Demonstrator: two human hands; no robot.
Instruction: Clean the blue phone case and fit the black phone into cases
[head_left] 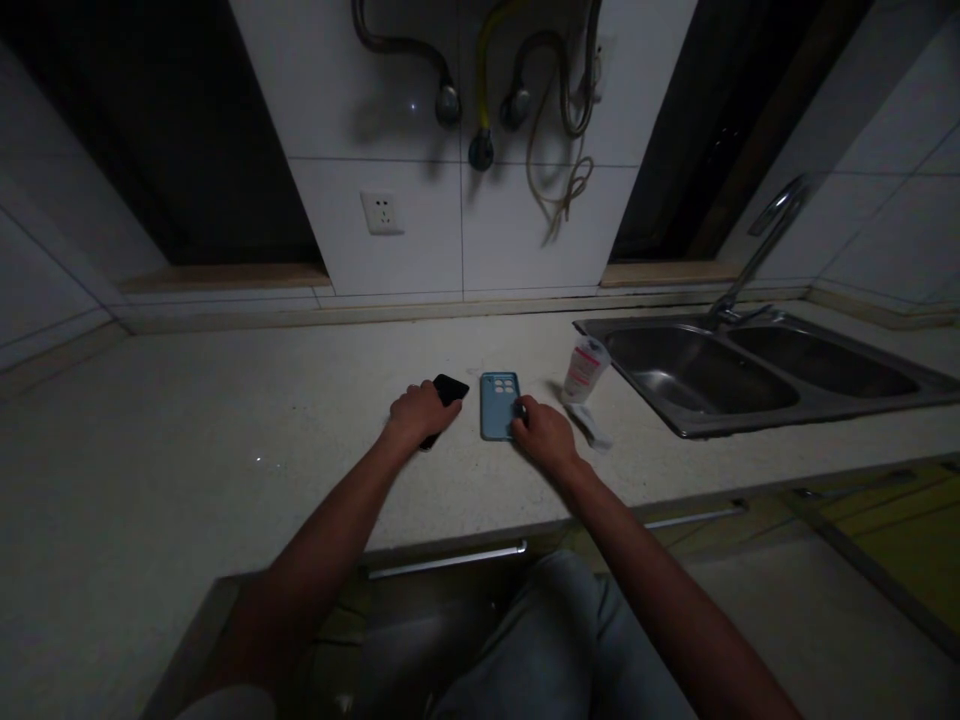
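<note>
A black smartphone [451, 388] lies on the counter, partly covered by my left hand [422, 410], whose fingers are closed around it. Just to its right is a blue phone case [496, 412], lying flat with its camera cutouts towards the wall. My right hand [546, 432] pinches the right edge of this case; a small dark spot shows at the fingers, too unclear to name. Beyond that hand stands a translucent plastic container [585, 368] with a pink-and-white label, and a whitish strip [590, 427] lies in front of it.
The pale countertop [300, 420] runs along a tiled wall. At the right a double steel sink [675, 420] is set in, with a curved faucet [772, 225]. Pipes and a socket [382, 213] are on the wall. A drawer handle [450, 560] sits below the front edge.
</note>
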